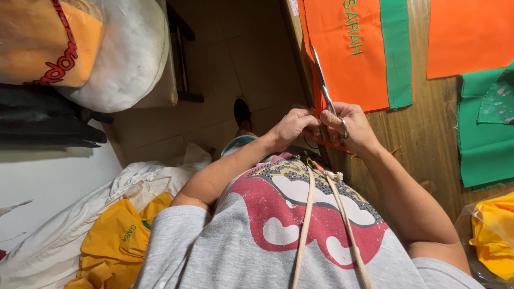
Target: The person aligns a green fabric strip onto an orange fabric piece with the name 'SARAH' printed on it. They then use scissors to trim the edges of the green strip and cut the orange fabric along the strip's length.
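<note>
My right hand (350,127) grips the handles of metal scissors (323,81), whose blades point away along the edge of an orange cloth (348,69) with green stitched lettering, lying on the wooden table (423,139). My left hand (292,127) pinches the near edge of that orange cloth at the table's edge, right beside the scissors. A green strip (397,51) borders the orange cloth on its right side.
Another orange piece (468,35) and green fabric (484,139) lie further right on the table. A bag of yellow cloth (492,235) sits at the near right. Left of me are white and yellow fabrics (115,235), stuffed bags (80,48) and tiled floor (235,59).
</note>
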